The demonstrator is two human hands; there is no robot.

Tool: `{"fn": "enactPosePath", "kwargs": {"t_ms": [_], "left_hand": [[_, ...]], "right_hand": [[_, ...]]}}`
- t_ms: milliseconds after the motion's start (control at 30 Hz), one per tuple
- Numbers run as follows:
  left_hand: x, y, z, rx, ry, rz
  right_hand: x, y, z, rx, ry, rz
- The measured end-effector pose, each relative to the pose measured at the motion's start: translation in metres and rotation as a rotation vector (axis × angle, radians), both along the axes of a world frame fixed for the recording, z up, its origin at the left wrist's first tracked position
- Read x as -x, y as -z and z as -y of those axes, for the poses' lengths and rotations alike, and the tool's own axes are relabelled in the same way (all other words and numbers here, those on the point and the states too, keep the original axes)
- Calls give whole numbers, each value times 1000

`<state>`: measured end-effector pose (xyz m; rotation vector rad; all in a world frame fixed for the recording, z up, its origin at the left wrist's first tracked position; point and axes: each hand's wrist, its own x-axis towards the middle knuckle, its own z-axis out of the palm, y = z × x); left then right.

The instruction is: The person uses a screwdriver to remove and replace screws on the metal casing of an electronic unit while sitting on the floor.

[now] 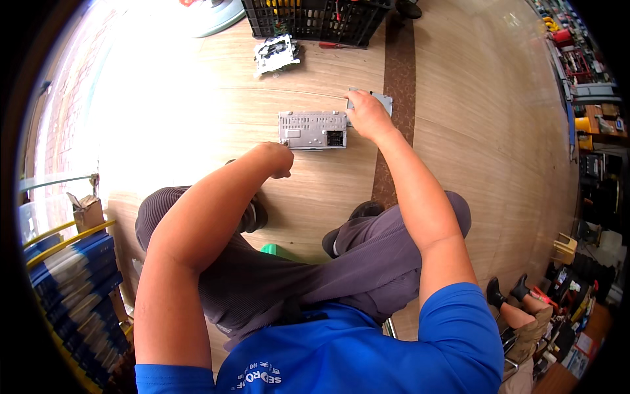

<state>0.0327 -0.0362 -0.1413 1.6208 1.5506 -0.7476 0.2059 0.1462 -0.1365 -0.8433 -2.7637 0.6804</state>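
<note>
Floor: pale, wood-grained and glossy (485, 144); a dark mottled strip (399, 72) crosses it. Glare washes out the left side.
Rack: yellow rails (69, 241), blue packs (82, 279) stacked inside; a brown carton (88, 214), top flaps up, at its far end.
Crate: black plastic, slotted walls (315, 29), at far edge; yellow and red items inside, kinds unclear.
Unit: flat grey metal box (305, 125) on the floor between the hands; rows of vent slots, black socket at its right end.
Panel: thin grey sheet (382, 102), just beyond the unit's right end, partly hidden by the right hand.
Mechanism: white and black, irregular outline (275, 56), between unit and crate.
Right hand: over the panel's left part (369, 115); cannot tell whether fingers pinch it.
Left hand: at the unit's near left corner (278, 159); fingers curled, grip cannot be told.
Screwdriver: red handle (330, 45), beside the crate.
</note>
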Motion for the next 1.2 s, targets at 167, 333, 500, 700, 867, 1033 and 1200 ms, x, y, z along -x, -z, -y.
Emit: {"fn": "enactPosePath", "kwargs": {"t_ms": [167,333,500,700,867,1033,1200], "left_hand": [[-1,-2,0,-9,1,-3],[-1,-2,0,-16,4,0],[-1,-3,-1,-1,-9,-9],[-1,-1,0,-22,5,-6],[1,3,1,-28,9,-10],[-2,-16,-10,-152,-52,-50],[1,-25,-26,-511,-334,51]], "right_hand": [[3,0,0,-4,148,186],[0,6,-4,-20,35,-3],[1,-1,-5,67,56,-35],[2,-11,-5,122,97,-82],[3,-12,-5,108,98,-92],[9,-26,2,203,110,-41],[10,-34,3,423,90,-100]]}}
